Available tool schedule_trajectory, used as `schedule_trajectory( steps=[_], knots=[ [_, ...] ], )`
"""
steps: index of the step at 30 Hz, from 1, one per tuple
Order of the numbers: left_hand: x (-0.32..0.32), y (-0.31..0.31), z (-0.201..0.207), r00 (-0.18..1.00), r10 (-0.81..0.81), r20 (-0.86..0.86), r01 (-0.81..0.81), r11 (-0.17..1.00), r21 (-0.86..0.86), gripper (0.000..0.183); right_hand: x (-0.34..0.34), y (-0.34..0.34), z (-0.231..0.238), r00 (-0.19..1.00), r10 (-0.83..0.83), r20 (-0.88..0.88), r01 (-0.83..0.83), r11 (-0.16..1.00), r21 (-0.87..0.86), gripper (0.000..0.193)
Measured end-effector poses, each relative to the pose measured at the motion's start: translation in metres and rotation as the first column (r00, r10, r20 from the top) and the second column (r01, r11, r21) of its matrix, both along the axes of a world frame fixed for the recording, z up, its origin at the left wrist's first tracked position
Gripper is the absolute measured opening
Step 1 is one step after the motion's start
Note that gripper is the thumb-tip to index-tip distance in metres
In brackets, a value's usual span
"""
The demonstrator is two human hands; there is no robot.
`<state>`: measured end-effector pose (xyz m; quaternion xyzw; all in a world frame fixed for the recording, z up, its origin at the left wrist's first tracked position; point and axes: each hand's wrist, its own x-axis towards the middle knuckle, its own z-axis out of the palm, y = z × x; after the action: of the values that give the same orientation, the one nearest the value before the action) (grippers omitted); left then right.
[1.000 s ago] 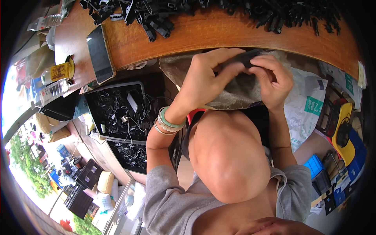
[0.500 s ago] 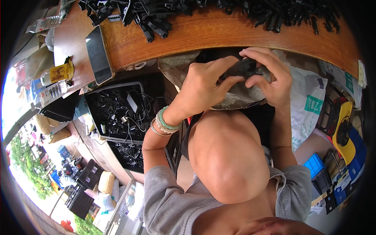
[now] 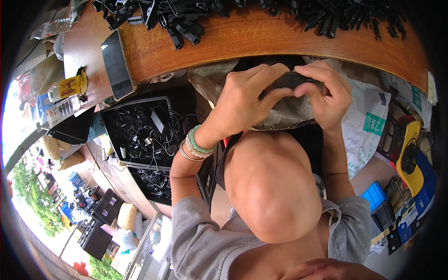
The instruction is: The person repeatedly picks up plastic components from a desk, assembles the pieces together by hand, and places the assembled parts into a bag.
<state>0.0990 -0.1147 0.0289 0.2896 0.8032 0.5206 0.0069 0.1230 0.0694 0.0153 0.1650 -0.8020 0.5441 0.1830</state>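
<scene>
Between my two hands is a small black plastic part (image 3: 290,81), partly covered by the fingers, its exact kind unclear. My left hand (image 3: 252,95), with bracelets at its wrist, pinches the part from the left between thumb and fingers. From the right, my right hand (image 3: 326,93) grips its other end, thumb and forefinger nearly meeting the left fingertips. Both hands are just below the table's near edge, over an open woven sack (image 3: 284,116) in front of my raised knee.
The wooden table (image 3: 242,39) carries heaps of black plastic parts (image 3: 179,23) along its far side and a phone (image 3: 116,65) at its left. Below left stand black crates (image 3: 140,133) of cables and small pieces. A white plastic bag (image 3: 366,121) hangs at right.
The black part has turned and now lies flatter between my fingers. My right fingers have come lower and closed in around it; my left hand has barely shifted.
</scene>
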Motion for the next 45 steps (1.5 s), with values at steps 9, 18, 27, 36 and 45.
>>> schedule_trajectory(
  steps=[9,18,27,36,45],
  knots=[
    [-0.03,-0.012,-0.005,0.954,0.153,-0.257,-0.165,0.986,-0.028,0.018,-0.042,0.043,-0.008,0.919,-0.394,0.007,0.381,0.892,0.243,0.013],
    [-0.101,-0.01,0.013,0.611,0.36,-0.706,-0.698,0.666,-0.265,0.018,-0.096,0.047,-0.012,0.889,-0.416,-0.189,0.451,0.728,0.517,0.014],
    [-0.059,-0.004,-0.02,0.647,0.51,-0.567,-0.611,0.792,0.015,0.018,-0.06,0.037,-0.008,0.902,-0.402,-0.157,0.422,0.898,0.126,0.015],
    [-0.022,0.0,-0.007,0.83,0.143,0.539,-0.352,0.884,0.307,0.013,-0.031,0.012,-0.006,0.972,0.211,0.101,-0.215,0.976,0.022,0.025],
    [-0.01,0.002,-0.005,0.981,0.102,0.163,-0.115,0.991,0.072,0.029,-0.022,0.001,-0.006,0.994,0.081,0.072,-0.083,0.996,0.027,0.024]
  ],
)
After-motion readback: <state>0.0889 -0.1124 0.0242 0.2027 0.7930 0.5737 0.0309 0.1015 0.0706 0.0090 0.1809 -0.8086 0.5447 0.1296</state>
